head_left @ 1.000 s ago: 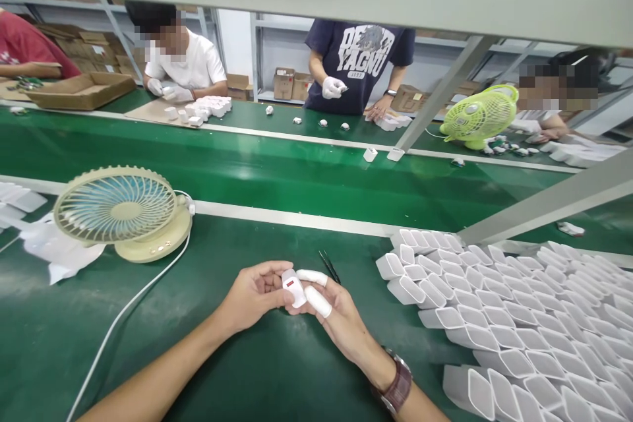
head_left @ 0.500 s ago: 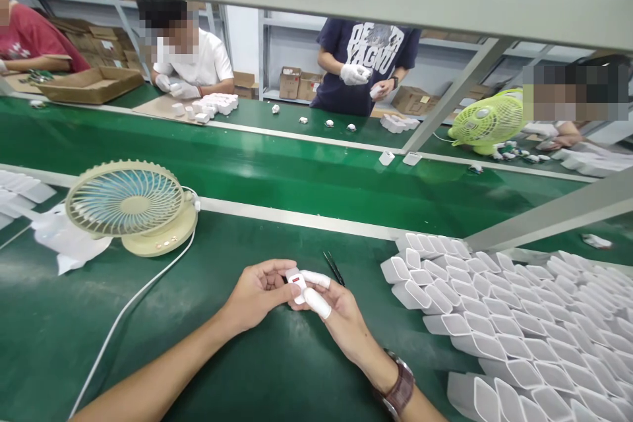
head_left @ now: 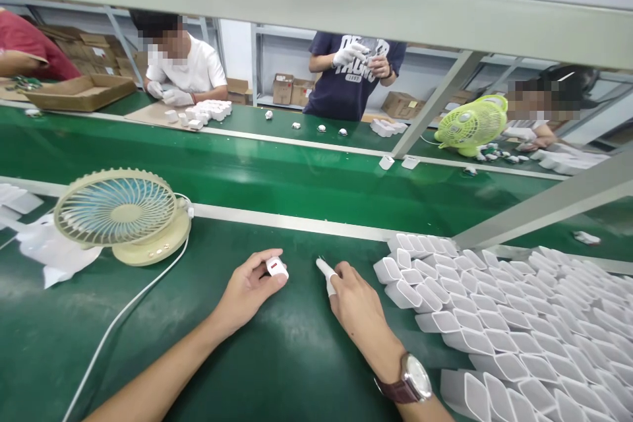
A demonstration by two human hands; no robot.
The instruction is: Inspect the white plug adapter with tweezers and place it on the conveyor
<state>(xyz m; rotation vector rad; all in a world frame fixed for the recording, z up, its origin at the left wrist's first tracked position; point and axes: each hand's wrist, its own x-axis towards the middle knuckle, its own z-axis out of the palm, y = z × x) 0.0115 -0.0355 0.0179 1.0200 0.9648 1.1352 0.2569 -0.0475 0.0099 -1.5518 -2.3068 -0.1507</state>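
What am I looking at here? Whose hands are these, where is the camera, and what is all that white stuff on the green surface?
The camera sits on a person's head and looks down at their own two bare hands, so you see the scene as they do. The left hand pinches a small white charger part with a red opening. The right hand, with a white finger cot on one finger and a wristwatch, reaches to the green table, where thin dark tweezers lay; they are now hidden. On the right lie rows of empty white shells. On the left stands a cream desk fan with its cord. Beyond the conveyor belt, other people work.
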